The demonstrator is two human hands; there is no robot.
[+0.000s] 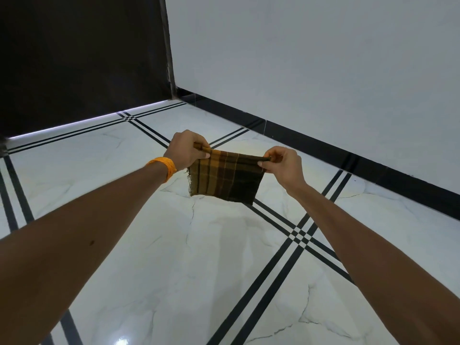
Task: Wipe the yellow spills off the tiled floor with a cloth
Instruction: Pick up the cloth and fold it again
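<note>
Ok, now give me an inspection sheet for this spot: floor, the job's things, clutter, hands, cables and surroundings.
Surface: glossy white marble-look floor crossed by black stripes.
Job's things: brown checked cloth, hanging stretched between the two hands; faint yellowish patch on the tile just beyond it.
Clutter: nothing seen.
Hands: left hand pinches the cloth's top left corner; right hand pinches the top right corner; orange wristband on the left wrist.
Cables: nothing seen.
Surroundings: white wall with black skirting; dark panel on the left.
</note>
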